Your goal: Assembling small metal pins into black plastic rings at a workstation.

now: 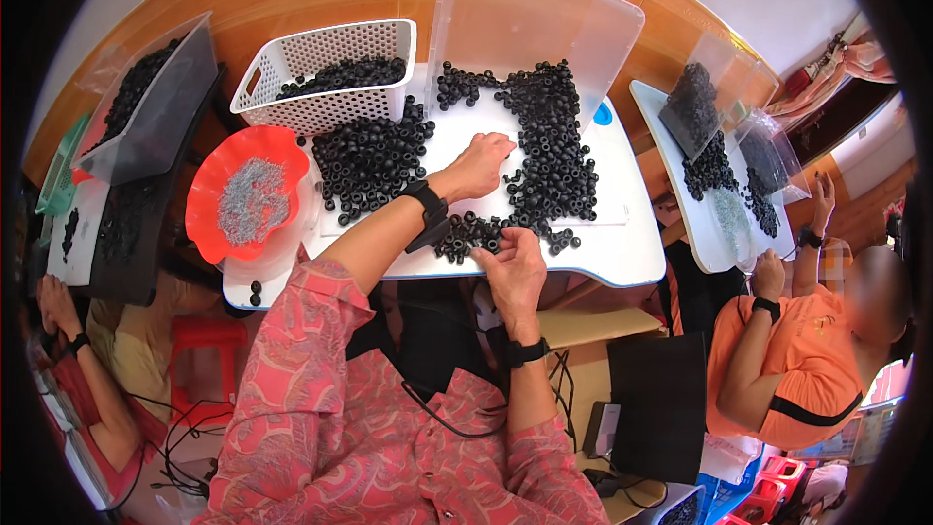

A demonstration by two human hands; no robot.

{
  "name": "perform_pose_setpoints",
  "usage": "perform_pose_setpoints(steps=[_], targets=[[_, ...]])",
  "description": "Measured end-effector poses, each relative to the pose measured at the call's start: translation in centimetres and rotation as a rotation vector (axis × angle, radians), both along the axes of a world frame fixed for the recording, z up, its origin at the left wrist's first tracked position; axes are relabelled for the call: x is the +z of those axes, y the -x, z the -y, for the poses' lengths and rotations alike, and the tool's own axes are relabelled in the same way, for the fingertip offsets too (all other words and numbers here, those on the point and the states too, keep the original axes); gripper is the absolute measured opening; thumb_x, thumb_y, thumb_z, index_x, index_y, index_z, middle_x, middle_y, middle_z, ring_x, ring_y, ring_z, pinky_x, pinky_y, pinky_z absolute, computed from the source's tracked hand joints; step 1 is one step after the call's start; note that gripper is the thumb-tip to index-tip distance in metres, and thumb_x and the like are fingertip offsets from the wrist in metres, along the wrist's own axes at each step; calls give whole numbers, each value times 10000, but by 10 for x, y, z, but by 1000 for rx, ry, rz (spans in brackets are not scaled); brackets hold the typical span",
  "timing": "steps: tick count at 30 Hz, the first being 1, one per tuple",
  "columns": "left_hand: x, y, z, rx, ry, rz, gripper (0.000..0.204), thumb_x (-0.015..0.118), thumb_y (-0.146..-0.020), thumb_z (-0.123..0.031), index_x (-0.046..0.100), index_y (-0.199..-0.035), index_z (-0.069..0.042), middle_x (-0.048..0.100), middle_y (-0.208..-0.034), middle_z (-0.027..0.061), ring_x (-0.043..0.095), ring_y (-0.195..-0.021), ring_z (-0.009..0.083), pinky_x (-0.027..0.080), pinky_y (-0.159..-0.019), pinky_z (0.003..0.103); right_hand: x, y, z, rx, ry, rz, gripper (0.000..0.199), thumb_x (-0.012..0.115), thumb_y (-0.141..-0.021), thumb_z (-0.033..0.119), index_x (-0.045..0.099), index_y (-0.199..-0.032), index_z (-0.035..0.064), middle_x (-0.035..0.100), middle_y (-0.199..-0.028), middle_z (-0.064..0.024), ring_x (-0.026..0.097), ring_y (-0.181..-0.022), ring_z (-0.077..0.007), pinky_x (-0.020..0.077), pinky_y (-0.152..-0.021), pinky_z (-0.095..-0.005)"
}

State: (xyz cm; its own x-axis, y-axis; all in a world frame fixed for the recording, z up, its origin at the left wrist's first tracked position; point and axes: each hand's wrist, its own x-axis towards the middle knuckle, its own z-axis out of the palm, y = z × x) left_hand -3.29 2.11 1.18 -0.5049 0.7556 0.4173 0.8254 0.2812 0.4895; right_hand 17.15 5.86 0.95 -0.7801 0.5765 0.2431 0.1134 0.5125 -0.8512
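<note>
On the white table lie many small, round black parts with holes in them. My left hand reaches across the table's middle, its fingers curled together beside the right-hand heap of black parts. Whatever its fingertips may hold is hidden. Nearer the front edge, my right hand bends its thumb and fingers inward at a small cluster of black parts. I cannot make out what sits between those fingers. Another heap of black parts spreads left of my left hand.
A white perforated basket and a tipped clear bin stand at the back. At left, a red scalloped bowl holds small grey metallic pieces. Co-workers sit on both sides; an orange-shirted person is at a right-hand table.
</note>
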Motion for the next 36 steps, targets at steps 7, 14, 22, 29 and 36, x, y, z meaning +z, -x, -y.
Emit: perform_pose_setpoints(steps=[7,14,22,29,36], targets=[[-2,-3,-14,-32,118,159,528,465,-700,168,664,-1132,-62,623,-1174,107,517,-1073,343,447,-928,408,-1,-1,-3,-17,-12,-15,453,834,-665,124,594,-1024,-17,604,-888,-116,620,-655,-179,510,-656,-319],[1,-21,-3,-74,71,175,465,465,-694,160,714,-976,-114,631,-1048,98,512,-993,325,452,-890,406,-1,0,-4,-14,6,-15,450,836,-668,115,595,-1025,-16,598,-889,-115,614,-643,-177,510,-655,-319],[4,-32,20,-125,68,194,401,483,-676,140,701,-934,-76,644,-999,127,544,-982,345,452,-880,429,-2,1,-3,-10,23,-27,450,839,-662,102,587,-1015,-21,595,-890,-114,611,-637,-174,508,-639,-309],[8,-39,36,-195,23,184,386,475,-670,138,709,-909,-55,660,-961,157,583,-945,365,481,-829,437,1,1,-2,-16,12,-4,455,840,-664,108,587,-1020,-22,598,-896,-115,611,-641,-171,509,-637,-308],[15,-47,47,-200,101,215,396,457,-677,138,711,-915,-53,665,-968,157,587,-955,367,479,-839,437,0,-1,-3,-17,17,5,460,841,-669,122,587,-1027,-16,602,-904,-111,613,-654,-173,511,-642,-312]])
